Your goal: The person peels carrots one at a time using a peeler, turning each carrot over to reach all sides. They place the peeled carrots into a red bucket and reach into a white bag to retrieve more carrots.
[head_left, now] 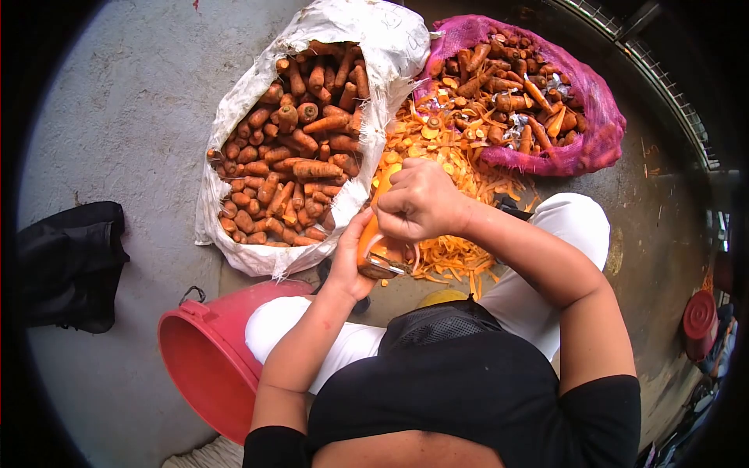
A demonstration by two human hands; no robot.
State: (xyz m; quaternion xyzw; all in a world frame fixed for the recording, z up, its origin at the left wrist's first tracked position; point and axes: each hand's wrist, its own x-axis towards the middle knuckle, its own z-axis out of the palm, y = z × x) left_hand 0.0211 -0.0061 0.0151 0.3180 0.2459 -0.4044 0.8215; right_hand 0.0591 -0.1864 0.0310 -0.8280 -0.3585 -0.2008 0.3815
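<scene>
My left hand point(349, 261) is closed around an orange carrot point(367, 235), held in front of my chest. Curled in a fist, my right hand point(417, 201) grips a peeler, whose metal blade point(388, 264) lies across the lower end of the carrot. My right fingers hide most of the peeler's handle. Beyond my hands stands a white woven sack point(222, 144), its wide mouth full of unpeeled carrots point(300, 148). Orange peelings and cut carrot ends point(460, 261) cover the floor below and past my right hand.
A pink mesh sack point(597, 132) at the upper right holds carrots and scraps. By my left leg a red bucket point(207, 316) lies tipped on its side. Dark cloth point(74, 265) lies at far left. Another red container point(700, 316) is at far right.
</scene>
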